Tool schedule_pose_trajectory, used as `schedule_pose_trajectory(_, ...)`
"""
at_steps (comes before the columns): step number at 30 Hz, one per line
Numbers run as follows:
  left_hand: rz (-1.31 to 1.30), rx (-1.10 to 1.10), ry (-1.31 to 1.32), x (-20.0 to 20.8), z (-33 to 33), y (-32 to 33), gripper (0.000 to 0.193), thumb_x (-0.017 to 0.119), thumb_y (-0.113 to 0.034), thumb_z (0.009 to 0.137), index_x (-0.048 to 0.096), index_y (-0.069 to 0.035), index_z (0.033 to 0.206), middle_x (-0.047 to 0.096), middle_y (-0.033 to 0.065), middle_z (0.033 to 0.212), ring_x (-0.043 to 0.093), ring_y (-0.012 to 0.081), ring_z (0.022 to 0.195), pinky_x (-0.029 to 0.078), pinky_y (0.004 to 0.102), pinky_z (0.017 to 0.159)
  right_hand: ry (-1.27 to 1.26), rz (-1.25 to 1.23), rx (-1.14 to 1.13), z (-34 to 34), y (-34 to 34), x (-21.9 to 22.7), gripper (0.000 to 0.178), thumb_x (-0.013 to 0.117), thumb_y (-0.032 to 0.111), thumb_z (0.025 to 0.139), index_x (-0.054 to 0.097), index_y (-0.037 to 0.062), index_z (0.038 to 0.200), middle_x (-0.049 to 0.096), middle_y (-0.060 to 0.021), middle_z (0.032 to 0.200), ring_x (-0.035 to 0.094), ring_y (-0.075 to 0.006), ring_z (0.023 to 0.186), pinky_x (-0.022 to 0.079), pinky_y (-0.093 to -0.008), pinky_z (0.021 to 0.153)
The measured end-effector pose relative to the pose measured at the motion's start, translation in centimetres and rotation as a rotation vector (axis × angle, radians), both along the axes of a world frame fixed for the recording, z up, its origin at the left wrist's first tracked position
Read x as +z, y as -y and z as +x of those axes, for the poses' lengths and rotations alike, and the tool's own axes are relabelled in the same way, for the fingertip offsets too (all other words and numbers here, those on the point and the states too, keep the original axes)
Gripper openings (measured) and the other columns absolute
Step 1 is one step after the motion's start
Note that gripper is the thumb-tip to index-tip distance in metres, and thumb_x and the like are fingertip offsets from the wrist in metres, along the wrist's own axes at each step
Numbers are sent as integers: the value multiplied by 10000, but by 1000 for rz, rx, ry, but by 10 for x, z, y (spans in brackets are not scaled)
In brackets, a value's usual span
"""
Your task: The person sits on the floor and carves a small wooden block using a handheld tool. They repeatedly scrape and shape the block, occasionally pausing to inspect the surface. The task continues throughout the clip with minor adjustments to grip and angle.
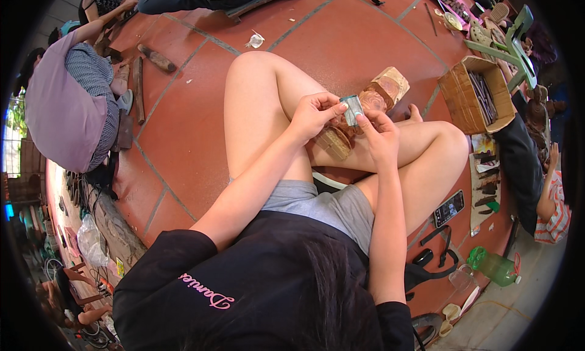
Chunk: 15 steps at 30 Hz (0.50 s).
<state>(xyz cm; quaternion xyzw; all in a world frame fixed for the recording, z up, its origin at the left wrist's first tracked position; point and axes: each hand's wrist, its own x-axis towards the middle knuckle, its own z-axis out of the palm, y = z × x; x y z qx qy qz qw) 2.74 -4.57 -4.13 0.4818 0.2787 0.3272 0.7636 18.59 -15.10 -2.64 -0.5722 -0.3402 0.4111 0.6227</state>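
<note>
A small flat rectangular piece, greyish with a teal edge, is pinched between both my hands above my lap. My left hand grips its left side between thumb and fingers. On the other side, my right hand holds its lower right edge the same way. I cannot tell whether it is a packet or a folded sheet. Behind and beneath my hands lies a carved wooden piece, with a pale squared block at its far end and another blocky end near my thigh. My hands hide part of its middle.
To the right are a cardboard box of long thin tools, a green plastic chair, a phone and a green bottle. Wooden sticks lie left beside a seated person. Other people sit ahead and right.
</note>
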Motion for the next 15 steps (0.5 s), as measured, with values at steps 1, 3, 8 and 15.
schedule_pose_trajectory(1,-4,7,-1,0,0,0,129,762,-172,921,710,-58,953,684,-10,816,595,55,695,500,207,651,0,-12,2,1,0,0,185,752,110,922,720,-14,1055,705,-15,909,616,-60,791,492,-213,725)
schedule_pose_trajectory(3,-12,6,9,1,0,0,126,765,-167,917,712,-59,952,684,-12,818,593,54,697,497,205,650,19,-42,15,2,0,-2,156,745,124,931,724,-6,1013,700,-8,907,605,-57,785,483,-212,725)
schedule_pose_trajectory(8,-7,-11,22,0,0,0,119,769,-160,912,724,-58,954,689,-16,827,596,54,716,496,203,656,103,32,74,8,0,-6,135,714,140,958,709,7,932,674,6,933,578,-65,847,467,-230,775)
schedule_pose_trajectory(15,-3,-87,134,2,-1,1,115,753,-110,913,741,-19,980,708,29,972,640,86,832,531,241,774,-112,12,285,21,4,-5,164,682,158,984,669,12,911,667,-18,949,582,-81,886,475,-251,811)
